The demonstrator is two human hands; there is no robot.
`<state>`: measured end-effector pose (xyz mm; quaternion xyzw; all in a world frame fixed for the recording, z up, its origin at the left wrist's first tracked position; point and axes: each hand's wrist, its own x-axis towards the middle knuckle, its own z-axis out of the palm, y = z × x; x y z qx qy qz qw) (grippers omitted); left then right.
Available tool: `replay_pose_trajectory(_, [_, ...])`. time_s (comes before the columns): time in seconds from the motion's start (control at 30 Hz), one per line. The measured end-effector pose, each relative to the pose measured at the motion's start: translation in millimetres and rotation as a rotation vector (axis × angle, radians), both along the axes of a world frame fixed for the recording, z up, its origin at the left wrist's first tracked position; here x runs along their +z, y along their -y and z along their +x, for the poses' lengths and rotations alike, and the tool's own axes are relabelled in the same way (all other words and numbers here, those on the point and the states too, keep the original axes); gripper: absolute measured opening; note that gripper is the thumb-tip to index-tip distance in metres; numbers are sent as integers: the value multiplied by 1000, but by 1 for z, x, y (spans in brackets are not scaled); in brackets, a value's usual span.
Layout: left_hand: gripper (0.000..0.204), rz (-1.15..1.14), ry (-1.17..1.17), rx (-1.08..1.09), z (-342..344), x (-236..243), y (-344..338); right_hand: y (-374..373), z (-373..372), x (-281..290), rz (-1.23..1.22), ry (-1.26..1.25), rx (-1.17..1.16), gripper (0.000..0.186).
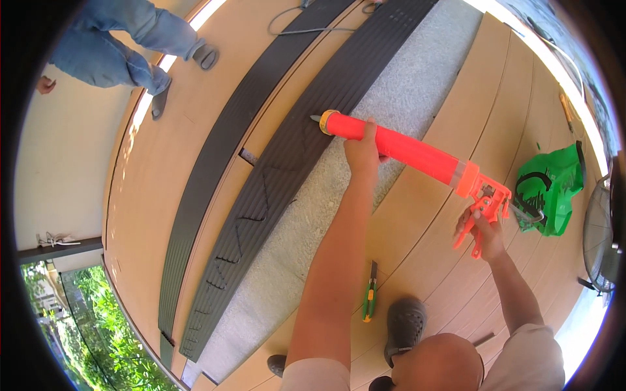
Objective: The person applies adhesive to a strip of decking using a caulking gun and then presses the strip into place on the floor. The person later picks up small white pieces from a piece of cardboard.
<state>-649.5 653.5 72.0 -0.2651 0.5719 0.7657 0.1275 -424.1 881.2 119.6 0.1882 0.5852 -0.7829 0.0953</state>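
A long red caulking gun (417,153) lies across the view, its grey nozzle (315,118) over a dark ribbed plank (280,156). My left hand (365,153) wraps round the barrel near its yellow front ring. At the other end my right hand (484,231) is closed round the handle and trigger. A dark squiggly bead (238,234) runs along the plank's grooves, from its near end up toward the nozzle. Whether the nozzle touches the plank, I cannot tell.
A green-handled utility knife (370,300) lies on tan boards near my shoe (405,322). A bare rough grey strip (313,202) borders the dark plank. At right are a green bag (551,189) and a fan (598,228). Another person (124,49) stands at upper left.
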Motion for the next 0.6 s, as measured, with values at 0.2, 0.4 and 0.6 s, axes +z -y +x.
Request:
replay_pose_trajectory(0.2, [41, 77, -4, -58, 2, 16, 19, 32, -3, 42, 24, -236, 89, 66])
replay_pose_trajectory(0.4, [72, -62, 12, -343, 36, -15, 78, 54, -18, 84, -95, -314, 26, 122])
replay_pose_trajectory(0.6, [95, -1133, -180, -1266, 106, -15, 234, 93, -21, 107, 176, -385, 97, 106])
